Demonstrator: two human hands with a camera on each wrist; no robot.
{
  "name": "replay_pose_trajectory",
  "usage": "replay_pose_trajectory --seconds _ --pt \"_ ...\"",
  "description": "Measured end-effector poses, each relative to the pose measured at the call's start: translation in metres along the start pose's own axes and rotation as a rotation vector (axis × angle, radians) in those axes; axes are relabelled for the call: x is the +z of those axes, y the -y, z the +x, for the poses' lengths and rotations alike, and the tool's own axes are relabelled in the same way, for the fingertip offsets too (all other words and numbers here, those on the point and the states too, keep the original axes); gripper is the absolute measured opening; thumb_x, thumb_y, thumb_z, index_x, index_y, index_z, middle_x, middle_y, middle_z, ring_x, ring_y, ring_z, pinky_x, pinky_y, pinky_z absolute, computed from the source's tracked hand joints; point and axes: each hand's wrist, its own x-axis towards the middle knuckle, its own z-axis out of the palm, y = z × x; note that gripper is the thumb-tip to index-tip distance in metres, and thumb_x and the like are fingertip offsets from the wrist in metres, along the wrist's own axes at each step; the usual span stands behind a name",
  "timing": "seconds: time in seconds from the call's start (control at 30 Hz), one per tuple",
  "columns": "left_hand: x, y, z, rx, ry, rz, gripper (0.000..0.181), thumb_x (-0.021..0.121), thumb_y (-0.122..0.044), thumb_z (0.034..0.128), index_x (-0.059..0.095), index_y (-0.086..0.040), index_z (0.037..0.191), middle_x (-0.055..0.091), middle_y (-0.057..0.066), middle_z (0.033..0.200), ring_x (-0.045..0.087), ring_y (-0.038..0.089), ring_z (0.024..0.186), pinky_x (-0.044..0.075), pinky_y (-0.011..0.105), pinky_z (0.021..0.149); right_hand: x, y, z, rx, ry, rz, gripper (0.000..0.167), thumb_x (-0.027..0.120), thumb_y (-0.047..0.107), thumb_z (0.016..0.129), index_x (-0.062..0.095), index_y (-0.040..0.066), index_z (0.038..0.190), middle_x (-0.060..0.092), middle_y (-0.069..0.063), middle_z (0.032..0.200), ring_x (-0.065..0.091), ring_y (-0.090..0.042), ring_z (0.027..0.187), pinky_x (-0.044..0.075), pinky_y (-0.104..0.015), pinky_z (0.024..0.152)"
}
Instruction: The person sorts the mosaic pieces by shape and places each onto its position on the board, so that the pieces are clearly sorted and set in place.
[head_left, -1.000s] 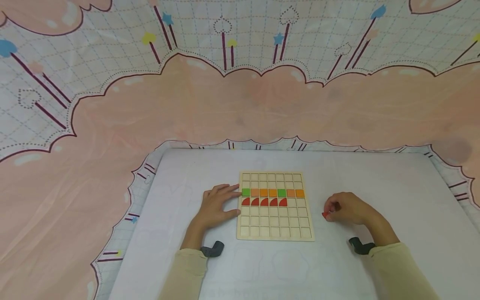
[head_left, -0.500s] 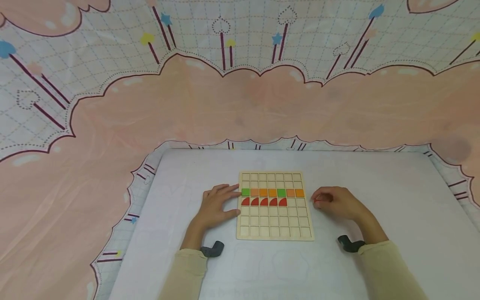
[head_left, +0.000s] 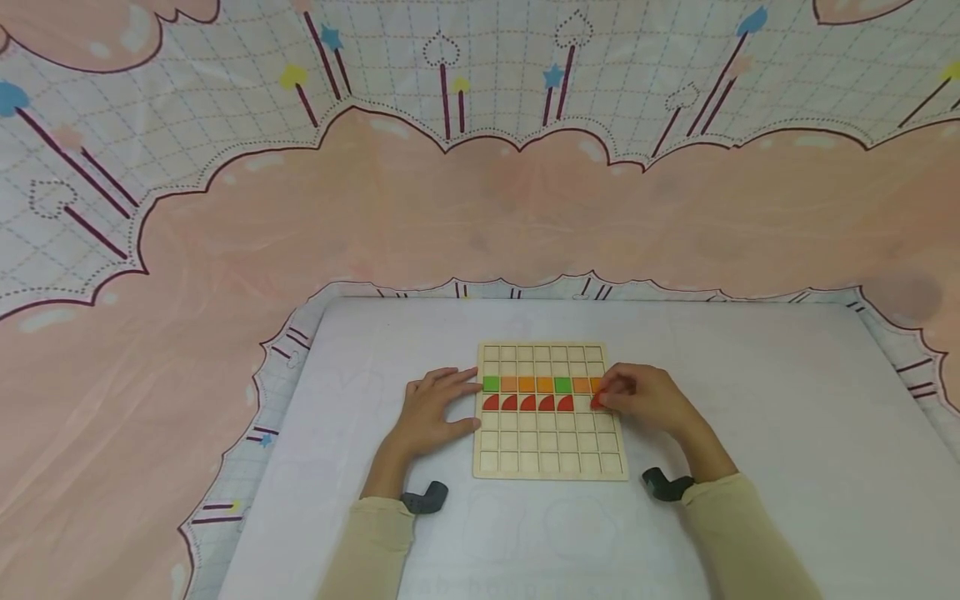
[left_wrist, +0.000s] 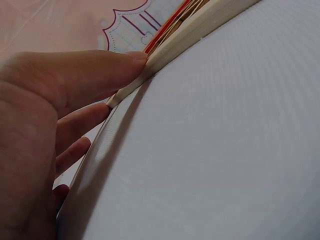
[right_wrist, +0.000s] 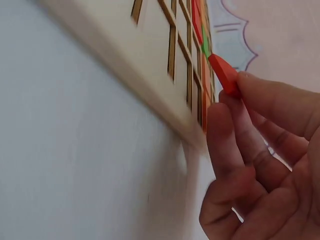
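Note:
A wooden grid board point(head_left: 527, 462) lies on the white table. One of its rows holds green and orange squares point(head_left: 527, 385); the row below has several red quarter-circle pieces point(head_left: 528, 403), starting from the left. My left hand point(head_left: 431, 417) rests at the board's left edge with fingers spread, and the left wrist view shows its thumb point(left_wrist: 107, 72) touching the board's side. Over the right part of the red row, my right hand point(head_left: 645, 397) pinches a red quarter-circle piece point(right_wrist: 225, 75) between thumb and fingertips. That piece is tilted and seems to be above the board's cells.
White table surface point(head_left: 795, 400) surrounds the board. A peach cloth point(head_left: 525, 217) with a printed pattern hangs behind and spreads beside the table. Dark wrist mounts point(head_left: 426, 498) sit near both cuffs.
My right hand has moved left from beside the board to over its right columns, carrying the red quarter-circle piece. The left hand has stayed at the board's left edge.

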Motion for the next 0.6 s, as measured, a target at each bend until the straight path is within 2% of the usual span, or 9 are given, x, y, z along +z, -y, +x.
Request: replay_pose_trajectory --seconds 0.17,0.6 --pt "0.000 0.001 0.000 0.007 -0.003 0.001 0.059 0.073 -0.049 0.0848 0.062 -0.034 0.140 0.045 -0.016 0.159 0.034 0.019 0.149 0.027 0.050 0.103 0.008 0.007 0.007 0.002 -0.035 -0.013 0.014 0.080 0.020 0.087 0.071 0.011 0.093 0.073 0.002 0.080 0.063 -0.014 0.077 0.048 -0.031 0.073" --pt "0.001 0.001 0.000 0.006 -0.004 0.002 0.058 0.073 -0.049 0.0849 0.062 -0.034 0.140 0.045 -0.016 0.159 0.034 0.019 0.149 0.028 0.050 0.104 0.016 0.012 0.013 0.016 -0.017 -0.108 0.007 0.079 0.018 0.087 0.074 0.014 0.089 0.067 0.003 0.076 0.055 -0.017 0.074 0.043 -0.032 0.069"
